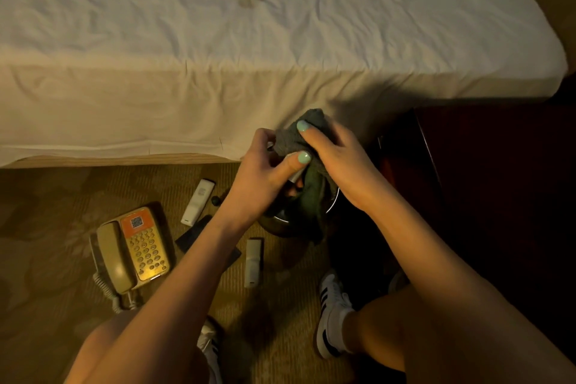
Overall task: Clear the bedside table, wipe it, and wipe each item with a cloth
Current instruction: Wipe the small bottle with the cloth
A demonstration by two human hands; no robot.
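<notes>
Crouched beside the bed, the person works a grey cloth [293, 140] around a small pale object [294, 177] – only a sliver shows, too little to name it. The left hand [265, 174] has its fingers closed on that object from below, and the right hand [339, 159] pinches the cloth over it. The cloth is soft and limp, so it will likely bunch; gripping through a fold seems best. On the carpet lie a telephone [134, 249] and 2 white remotes [198, 201] [253, 262]. The dark bedside table [486, 171] stands to the right.
</notes>
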